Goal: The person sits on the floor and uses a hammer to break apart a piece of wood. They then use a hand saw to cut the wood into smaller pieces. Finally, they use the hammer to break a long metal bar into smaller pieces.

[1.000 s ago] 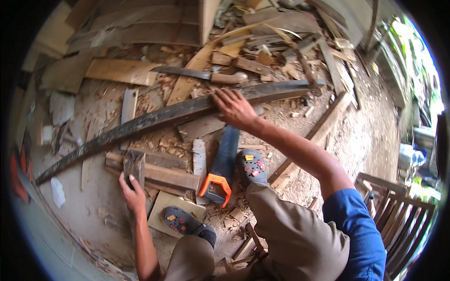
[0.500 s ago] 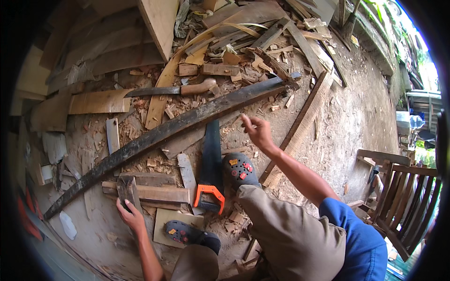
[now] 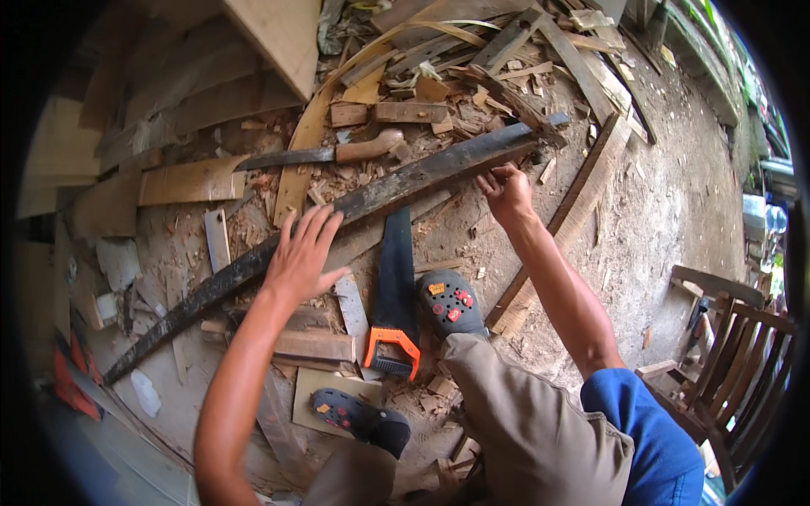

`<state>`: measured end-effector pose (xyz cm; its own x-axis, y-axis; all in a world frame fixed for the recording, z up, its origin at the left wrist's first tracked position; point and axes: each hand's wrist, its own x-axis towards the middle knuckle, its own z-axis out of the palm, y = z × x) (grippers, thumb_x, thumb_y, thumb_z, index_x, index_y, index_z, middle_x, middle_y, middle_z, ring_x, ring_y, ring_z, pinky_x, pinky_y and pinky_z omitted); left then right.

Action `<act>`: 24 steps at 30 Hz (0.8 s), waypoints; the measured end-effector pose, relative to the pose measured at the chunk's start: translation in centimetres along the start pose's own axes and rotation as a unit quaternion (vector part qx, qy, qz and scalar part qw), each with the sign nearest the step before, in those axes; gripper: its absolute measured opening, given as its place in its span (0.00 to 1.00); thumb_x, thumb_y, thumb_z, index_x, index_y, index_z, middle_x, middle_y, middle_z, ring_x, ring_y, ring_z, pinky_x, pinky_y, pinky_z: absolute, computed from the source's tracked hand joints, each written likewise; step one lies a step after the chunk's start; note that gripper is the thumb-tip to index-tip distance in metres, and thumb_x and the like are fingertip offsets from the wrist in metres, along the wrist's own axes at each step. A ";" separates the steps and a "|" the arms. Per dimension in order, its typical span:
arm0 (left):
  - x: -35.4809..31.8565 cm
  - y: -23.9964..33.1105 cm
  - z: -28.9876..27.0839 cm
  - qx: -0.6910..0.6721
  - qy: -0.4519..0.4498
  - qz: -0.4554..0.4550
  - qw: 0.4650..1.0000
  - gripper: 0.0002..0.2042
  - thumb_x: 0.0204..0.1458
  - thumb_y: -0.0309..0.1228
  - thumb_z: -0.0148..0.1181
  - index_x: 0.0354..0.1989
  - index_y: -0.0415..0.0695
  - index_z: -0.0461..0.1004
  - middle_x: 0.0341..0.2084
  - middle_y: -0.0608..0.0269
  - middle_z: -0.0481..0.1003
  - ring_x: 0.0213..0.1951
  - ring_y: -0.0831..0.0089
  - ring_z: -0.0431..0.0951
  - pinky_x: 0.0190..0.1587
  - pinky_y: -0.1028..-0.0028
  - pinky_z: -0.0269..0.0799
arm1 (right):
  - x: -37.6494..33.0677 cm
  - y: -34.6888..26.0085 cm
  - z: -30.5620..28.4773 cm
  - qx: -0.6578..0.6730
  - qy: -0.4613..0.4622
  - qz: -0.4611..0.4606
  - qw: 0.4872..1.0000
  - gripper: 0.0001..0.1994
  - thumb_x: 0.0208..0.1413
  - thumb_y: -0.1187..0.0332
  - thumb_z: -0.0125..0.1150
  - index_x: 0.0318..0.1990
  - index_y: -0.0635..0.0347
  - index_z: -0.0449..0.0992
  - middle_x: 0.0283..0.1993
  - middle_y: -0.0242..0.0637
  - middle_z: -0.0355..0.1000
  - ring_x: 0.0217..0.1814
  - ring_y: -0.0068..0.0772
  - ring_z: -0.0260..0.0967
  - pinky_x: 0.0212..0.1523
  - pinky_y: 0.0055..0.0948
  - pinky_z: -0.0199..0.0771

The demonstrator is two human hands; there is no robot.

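A long dark wooden beam (image 3: 392,187) lies slantwise across the ground, from lower left to upper right. My left hand (image 3: 302,257) is open over the beam's middle, fingers spread, the fingertips reaching across its top face; firm contact is hard to tell. Toward the beam's right end, my right hand (image 3: 509,198) has its fingers curled against the near edge, the tips partly hidden. A handsaw with an orange handle (image 3: 394,346) lies below the beam, its dark blade pointing at it. Short timber blocks (image 3: 314,346) are beside the saw, partly behind my left forearm.
Beyond the beam rests a saw with a wooden handle (image 3: 369,149). Scrap wood (image 3: 472,63) is heaped at the back. A plank (image 3: 561,223) slants along the right, and a slatted wooden chair (image 3: 726,363) stands farther right. My shoes (image 3: 451,304) are close to the orange-handled saw.
My left hand has left the short wood block and moved up and right to the dark beam. My right hand has moved up and right to the beam's near edge. The view has shifted slightly.
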<state>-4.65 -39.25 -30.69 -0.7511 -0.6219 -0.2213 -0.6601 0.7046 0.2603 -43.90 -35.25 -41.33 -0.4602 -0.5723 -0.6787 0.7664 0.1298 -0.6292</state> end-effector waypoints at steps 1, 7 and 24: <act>1.9 0.0 0.7 -0.022 0.009 -0.029 0.999 0.47 0.47 0.49 0.75 0.72 0.43 0.58 0.69 0.48 0.61 0.73 0.54 0.57 0.76 0.48 0.46 | -0.7 0.0 0.8 -0.016 -0.009 -0.006 1.000 0.31 0.57 0.82 0.46 0.72 0.64 0.56 0.73 0.48 0.59 0.74 0.52 0.59 0.73 0.51 0.65; 8.7 0.2 4.3 -0.068 0.032 -0.192 0.978 0.44 0.44 0.44 0.77 0.70 0.47 0.61 0.60 0.51 0.71 0.64 0.52 0.69 0.66 0.48 0.63 | 0.3 -2.0 -1.0 -0.307 -0.099 -0.138 0.937 0.33 0.59 0.80 0.49 0.74 0.64 0.57 0.74 0.50 0.60 0.72 0.47 0.63 0.66 0.41 0.70; 8.7 0.1 2.9 -0.144 0.119 -0.144 0.972 0.40 0.36 0.49 0.81 0.59 0.45 0.71 0.51 0.48 0.77 0.54 0.48 0.77 0.58 0.53 0.72 | -0.4 -3.2 -3.8 -0.856 -0.089 -0.306 0.406 0.30 0.58 0.73 0.59 0.70 0.49 0.65 0.44 0.47 0.68 0.47 0.44 0.69 0.48 0.40 0.69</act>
<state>-11.29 -43.61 -35.28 -0.4912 -0.8641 -0.1100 -0.7873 0.3864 0.4804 -47.91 -32.35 -40.47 -0.1727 -0.9518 -0.2537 -0.9735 0.2041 -0.1030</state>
